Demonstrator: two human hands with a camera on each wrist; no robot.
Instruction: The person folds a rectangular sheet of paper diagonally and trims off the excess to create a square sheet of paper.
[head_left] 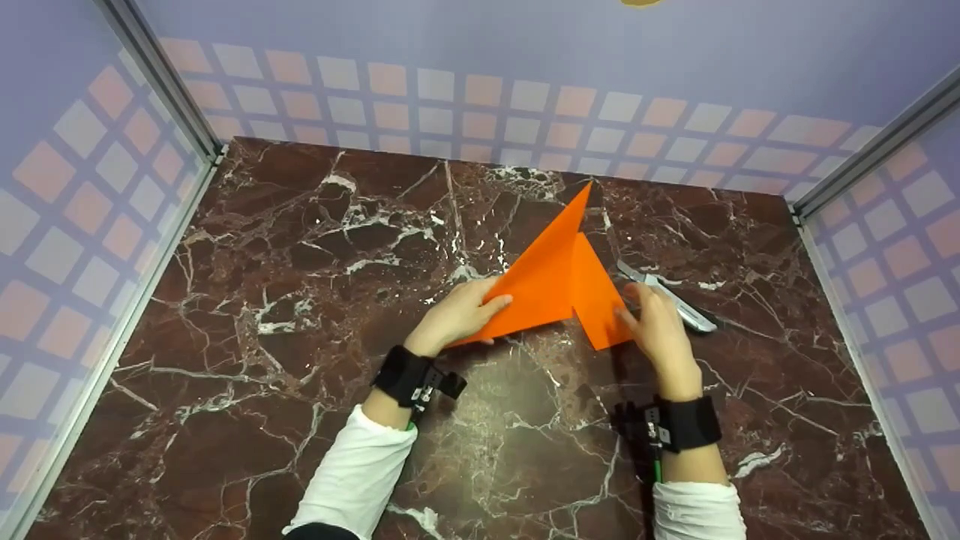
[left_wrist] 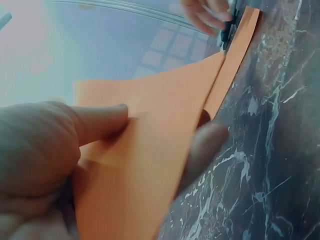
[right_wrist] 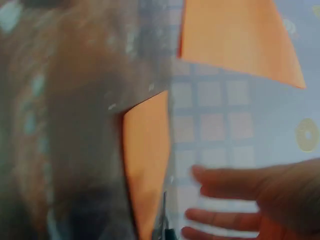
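Note:
A triangular sheet of orange paper [head_left: 536,281] is raised at a tilt, and my left hand [head_left: 457,313] pinches its lower left corner. In the left wrist view the thumb [left_wrist: 102,122] lies flat over the paper's face, with a finger behind it. A separate orange paper strip [head_left: 596,292] lies on the table just right of the sheet. My right hand [head_left: 660,330] hovers by the strip's near end; its fingers are extended and hold nothing in the right wrist view. Beside that hand lies a utility knife [head_left: 688,309] with its blade out, pointing away to the left.
The dark red marble table [head_left: 300,420] has white veins. Low panels with a pastel tile pattern stand at the back [head_left: 450,105], at the left [head_left: 97,195] and at the right [head_left: 900,240].

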